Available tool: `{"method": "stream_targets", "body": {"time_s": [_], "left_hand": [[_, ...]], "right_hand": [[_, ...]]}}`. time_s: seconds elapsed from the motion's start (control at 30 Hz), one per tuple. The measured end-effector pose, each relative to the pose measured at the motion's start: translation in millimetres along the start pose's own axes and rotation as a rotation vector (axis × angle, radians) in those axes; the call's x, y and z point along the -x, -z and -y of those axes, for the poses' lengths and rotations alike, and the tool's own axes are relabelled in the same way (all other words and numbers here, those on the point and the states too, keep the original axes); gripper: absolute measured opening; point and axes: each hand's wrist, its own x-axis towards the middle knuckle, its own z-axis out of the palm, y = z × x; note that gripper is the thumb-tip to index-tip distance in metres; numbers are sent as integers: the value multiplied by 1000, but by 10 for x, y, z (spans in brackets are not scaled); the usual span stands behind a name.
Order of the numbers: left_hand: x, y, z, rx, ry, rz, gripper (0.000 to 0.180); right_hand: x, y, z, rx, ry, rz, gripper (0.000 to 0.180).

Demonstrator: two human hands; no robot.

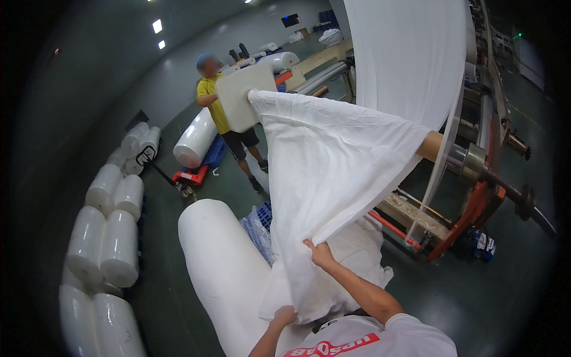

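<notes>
A wide sheet of white fabric [333, 160] hangs in folds from a brown core tube [429, 146] on a metal shaft [474, 162]. Low down near my body, my left hand [285, 315] is closed on the fabric's lower edge. Farther up and to the right, my right hand [322, 254] pinches the fabric's right edge, with the cloth bunched at the fingers. Beneath my hands lies a loose heap of white material [357, 262]. A large white roll [220, 268] rests just left of the fabric.
A person in a yellow shirt [217, 113] stands beyond the fabric, by a pale panel [245, 98]. Wrapped white rolls [89, 238] are stacked along the left. A red pallet jack [191, 177] stands behind the large roll. The machine's red frame [476, 208] is at right.
</notes>
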Motion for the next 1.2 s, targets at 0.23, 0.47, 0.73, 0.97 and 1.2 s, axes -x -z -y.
{"method": "stream_targets", "body": {"time_s": [0.23,0.47,0.73,0.97,1.2], "left_hand": [[65,-204,361,57,-33,-47,35],[-78,134,66,-47,-112,-64,37],[45,-341,244,-34,-126,2,39],[196,-633,407,43,-68,127,47],[42,-627,408,158,-131,-29,41]], "right_hand": [[354,179,-302,103,-125,38,35],[641,278,-121,115,-159,152,48],[1020,88,-1189,451,-224,279,49],[1735,-97,-1582,692,-174,865,40],[1549,-148,-1576,706,-193,706,36]]}}
